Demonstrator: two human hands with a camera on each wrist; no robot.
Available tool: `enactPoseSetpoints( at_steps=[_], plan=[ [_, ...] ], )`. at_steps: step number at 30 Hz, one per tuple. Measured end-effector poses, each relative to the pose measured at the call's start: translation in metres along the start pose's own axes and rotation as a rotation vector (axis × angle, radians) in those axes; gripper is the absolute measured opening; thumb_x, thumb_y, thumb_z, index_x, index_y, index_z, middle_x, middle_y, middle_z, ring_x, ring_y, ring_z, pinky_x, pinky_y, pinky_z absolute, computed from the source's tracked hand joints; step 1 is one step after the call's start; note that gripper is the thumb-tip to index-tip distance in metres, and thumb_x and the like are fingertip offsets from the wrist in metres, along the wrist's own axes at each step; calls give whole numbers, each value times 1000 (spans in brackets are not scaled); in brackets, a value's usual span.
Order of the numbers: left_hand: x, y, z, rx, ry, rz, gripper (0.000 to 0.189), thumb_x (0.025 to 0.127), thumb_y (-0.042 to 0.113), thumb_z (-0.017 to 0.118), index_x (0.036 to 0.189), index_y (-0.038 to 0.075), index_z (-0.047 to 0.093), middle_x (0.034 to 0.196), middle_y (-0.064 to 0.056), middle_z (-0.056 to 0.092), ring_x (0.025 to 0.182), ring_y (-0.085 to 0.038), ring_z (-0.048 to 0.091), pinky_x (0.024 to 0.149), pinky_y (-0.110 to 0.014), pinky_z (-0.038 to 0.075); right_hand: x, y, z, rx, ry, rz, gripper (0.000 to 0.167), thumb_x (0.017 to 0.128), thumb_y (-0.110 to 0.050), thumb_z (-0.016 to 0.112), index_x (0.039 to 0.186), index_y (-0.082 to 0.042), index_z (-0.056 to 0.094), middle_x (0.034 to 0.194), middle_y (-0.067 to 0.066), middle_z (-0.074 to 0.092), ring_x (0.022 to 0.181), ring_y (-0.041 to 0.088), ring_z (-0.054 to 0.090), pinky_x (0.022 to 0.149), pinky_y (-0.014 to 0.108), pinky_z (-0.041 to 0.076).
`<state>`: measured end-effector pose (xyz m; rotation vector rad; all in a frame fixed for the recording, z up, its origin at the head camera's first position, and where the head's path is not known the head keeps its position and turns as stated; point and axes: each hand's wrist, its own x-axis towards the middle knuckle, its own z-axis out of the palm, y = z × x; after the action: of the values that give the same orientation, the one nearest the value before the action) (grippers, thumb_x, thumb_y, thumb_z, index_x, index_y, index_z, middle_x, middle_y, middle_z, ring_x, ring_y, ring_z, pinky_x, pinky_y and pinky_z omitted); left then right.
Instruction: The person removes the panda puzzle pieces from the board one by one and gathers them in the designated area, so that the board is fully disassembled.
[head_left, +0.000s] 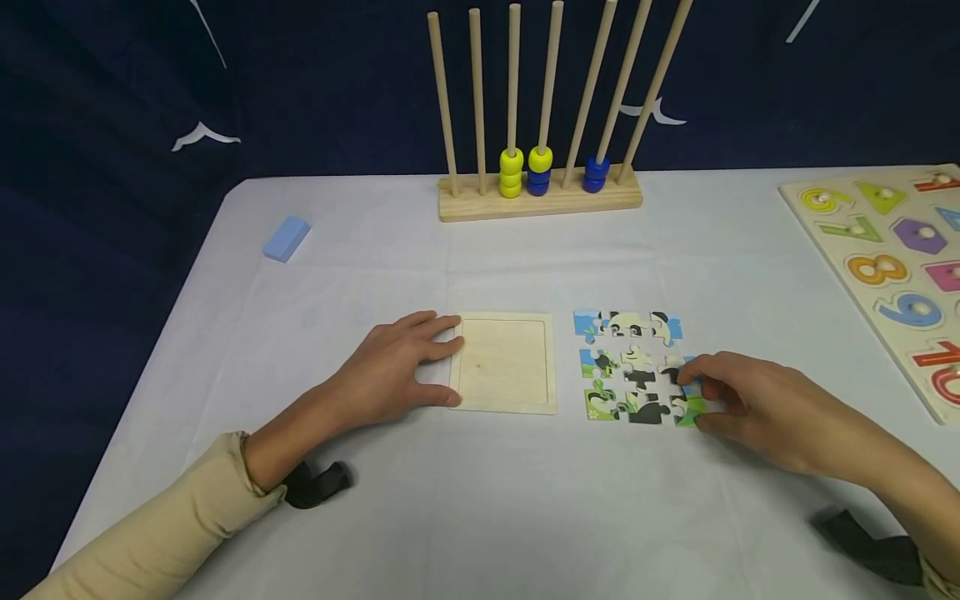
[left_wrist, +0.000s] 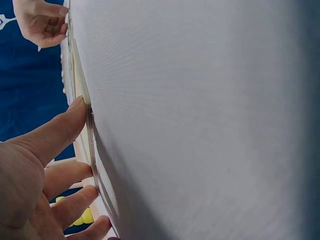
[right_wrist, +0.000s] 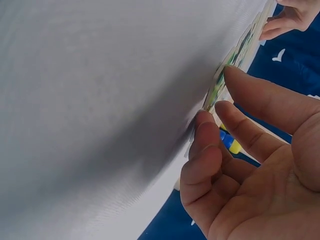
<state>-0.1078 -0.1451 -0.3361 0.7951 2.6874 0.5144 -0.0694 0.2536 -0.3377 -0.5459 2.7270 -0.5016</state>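
A shallow square wooden tray lies flat on the table. My left hand spreads its fingers along the tray's left side, with the thumb and fingertips right at the edge. To the tray's right, jigsaw pieces with a panda picture lie in loose rows, small gaps between them. My right hand is at the right column of pieces, its fingers bent. Its thumb tip is at the lower right piece and the index fingertip overlaps the middle right piece, with thumb and finger apart.
A wooden bead stand with upright rods and yellow and blue beads stands at the back. A blue block lies at the back left. On the right is a number and shape peg board. Dark cloth hangs behind the table.
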Motion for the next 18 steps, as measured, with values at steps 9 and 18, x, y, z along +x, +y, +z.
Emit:
enactPoseSetpoints(
  at_steps=[9,18],
  plan=[
    [0,0,0,5,1,-1,71,81,39,82,140,9,57,153,-6,42,142,-29,33,103,-58,33,-2,0,0,-12,19,-7,40,75,-11,86,110,-16,67,84,-9,51,79,11,48,66,29,42],
    [-1,-2,0,5,5,2,71,80,39,82,139,8,57,152,-7,42,142,-31,33,104,-58,33,0,-3,-3,0,98,-72,36,76,-9,84,108,-15,69,87,-11,56,78,9,50,65,28,44]
  ],
)
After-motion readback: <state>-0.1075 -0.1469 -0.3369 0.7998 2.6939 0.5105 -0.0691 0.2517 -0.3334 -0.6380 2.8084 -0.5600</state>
